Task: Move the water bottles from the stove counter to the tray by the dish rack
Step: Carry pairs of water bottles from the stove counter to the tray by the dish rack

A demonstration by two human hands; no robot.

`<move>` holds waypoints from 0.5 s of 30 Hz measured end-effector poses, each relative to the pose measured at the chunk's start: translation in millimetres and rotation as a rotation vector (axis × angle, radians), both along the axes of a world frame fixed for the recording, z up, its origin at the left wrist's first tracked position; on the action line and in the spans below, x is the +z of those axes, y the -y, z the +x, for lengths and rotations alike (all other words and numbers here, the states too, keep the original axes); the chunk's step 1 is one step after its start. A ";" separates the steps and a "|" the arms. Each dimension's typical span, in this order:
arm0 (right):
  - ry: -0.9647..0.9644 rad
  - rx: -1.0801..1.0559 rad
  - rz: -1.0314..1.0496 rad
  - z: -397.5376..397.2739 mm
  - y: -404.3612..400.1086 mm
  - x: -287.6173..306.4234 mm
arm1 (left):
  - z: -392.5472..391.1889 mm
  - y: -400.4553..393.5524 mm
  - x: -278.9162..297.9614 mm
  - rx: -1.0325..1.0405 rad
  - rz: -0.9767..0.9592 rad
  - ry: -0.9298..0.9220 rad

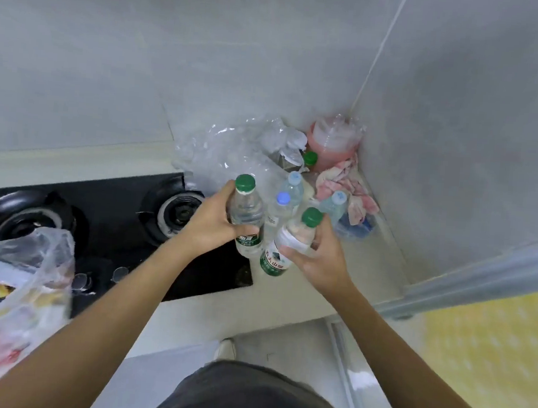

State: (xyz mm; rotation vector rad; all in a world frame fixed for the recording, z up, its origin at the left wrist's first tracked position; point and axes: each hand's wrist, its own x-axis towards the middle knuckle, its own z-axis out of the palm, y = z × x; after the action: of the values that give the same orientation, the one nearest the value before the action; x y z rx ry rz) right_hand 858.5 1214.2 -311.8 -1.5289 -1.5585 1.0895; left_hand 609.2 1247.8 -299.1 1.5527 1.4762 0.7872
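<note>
My left hand [210,223] has its fingers wrapped round a green-capped bottle [246,216], and my right hand [316,256] curls round a second green-capped bottle [285,243] that leans toward the stove [105,223]. Both are just off the stove's right edge, above the pale table [370,244]. I judge I'm lifting the pair clear. Three blue-capped bottles [282,205] stand just behind, farther from the stove, so I should raise straight up before swinging away, or I'll knock them. The right bottle looks partly empty, though the blur makes that uncertain. Grip low on the bodies, not the caps. The tray isn't in view.
</note>
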 end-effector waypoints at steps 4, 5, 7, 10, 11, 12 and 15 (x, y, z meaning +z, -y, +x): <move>-0.232 0.164 -0.001 2.5 -8.5 41.6 | -8.1 50.2 39.7 0.176 0.034 0.086; -0.258 0.208 0.007 0.7 -8.0 51.5 | -9.5 66.5 47.1 0.207 0.047 0.089; -0.280 0.300 0.038 -5.6 -4.2 67.7 | -11.1 102.6 60.6 0.280 0.074 0.109; -0.315 0.446 0.061 -22.1 14.1 84.6 | -11.9 163.2 75.0 0.406 0.084 0.162; -0.333 0.494 0.053 -30.3 23.2 89.2 | -14.2 185.5 77.5 0.446 0.081 0.170; -0.352 0.544 0.039 -39.8 33.2 92.5 | -16.2 209.2 81.2 0.494 0.082 0.185; -0.398 0.690 -0.005 -76.1 71.0 98.8 | -26.0 282.1 90.7 0.662 0.108 0.197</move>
State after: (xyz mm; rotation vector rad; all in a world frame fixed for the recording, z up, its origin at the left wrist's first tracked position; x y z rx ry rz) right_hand 782.4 1143.2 -213.1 -0.6947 -1.8214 1.6467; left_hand 583.2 965.8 -208.4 1.0072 1.8354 1.3720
